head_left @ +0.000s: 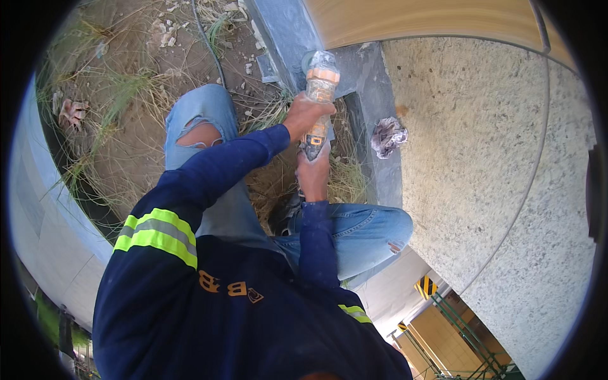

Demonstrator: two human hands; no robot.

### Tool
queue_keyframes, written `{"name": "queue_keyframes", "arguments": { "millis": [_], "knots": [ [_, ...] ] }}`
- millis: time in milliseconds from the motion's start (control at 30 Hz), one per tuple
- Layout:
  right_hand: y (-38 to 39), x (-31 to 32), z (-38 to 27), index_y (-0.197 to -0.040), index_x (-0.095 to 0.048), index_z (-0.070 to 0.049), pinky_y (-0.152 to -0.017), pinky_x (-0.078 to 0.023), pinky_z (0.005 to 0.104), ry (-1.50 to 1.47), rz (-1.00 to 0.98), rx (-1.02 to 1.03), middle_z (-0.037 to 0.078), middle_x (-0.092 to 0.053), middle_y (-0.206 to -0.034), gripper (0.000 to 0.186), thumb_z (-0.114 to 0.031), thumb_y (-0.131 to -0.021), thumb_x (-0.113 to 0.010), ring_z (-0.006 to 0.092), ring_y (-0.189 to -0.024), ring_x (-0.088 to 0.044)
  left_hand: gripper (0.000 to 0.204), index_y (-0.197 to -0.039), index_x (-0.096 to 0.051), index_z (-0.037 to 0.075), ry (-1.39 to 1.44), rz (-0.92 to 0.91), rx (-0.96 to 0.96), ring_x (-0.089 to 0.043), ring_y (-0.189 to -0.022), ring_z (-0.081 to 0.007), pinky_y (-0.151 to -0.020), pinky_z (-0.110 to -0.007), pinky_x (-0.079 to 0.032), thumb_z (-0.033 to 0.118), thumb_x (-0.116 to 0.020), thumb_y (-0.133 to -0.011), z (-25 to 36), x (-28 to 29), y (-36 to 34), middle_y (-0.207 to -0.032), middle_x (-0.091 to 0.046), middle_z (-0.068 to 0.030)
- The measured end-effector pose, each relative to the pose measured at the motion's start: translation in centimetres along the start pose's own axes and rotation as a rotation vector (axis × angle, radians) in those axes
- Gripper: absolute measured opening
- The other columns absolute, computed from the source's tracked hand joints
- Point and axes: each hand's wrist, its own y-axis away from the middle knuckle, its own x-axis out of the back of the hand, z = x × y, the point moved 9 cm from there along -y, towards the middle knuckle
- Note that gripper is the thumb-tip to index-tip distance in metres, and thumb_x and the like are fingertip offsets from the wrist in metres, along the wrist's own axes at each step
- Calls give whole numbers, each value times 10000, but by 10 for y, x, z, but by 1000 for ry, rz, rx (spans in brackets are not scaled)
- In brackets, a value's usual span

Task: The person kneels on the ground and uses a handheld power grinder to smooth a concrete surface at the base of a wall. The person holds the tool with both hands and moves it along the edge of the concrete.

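We are holding the power tool (321, 90) at upper centre, its long axis running up the frame toward grey edging (372, 76). Our left hand (306, 116) (nearer the edging) is wrapping its body, our right hand (314, 173) clasping its rear.

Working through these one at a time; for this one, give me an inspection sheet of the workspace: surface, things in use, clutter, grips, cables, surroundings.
Surface: soil with dry grass, bordered by grey edging; pale speckled slab to the right.
Job's things: dusty orange-and-black power tool, its head over the edging; contact unclear.
Clutter: crumpled wrapper by the slab's edge; rubble and a crumpled pinkish item on the soil.
Grips: left grip closed around the tool's body; right grip around its rear end.
Cables: dark cable on the soil; thin line, possibly a cable, across the slab.
Surroundings: tan panel above; green rails lower right.
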Motion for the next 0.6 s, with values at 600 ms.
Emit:
{"name": "queue_keyframes", "arguments": {
  "millis": [600],
  "knots": [
    [13,5,-1,-1538,-274,70,-894,-516,480,-17,-30,22,353,-664,-1164,778,-175,-920,-678,485,-1065,-674,367,-1015,-672,-20,-35,96,-60,-694,-738,-196,-681,-358,-569,202,-821,-763,-2,5,16,-872,-715,-94]
  ]
}}
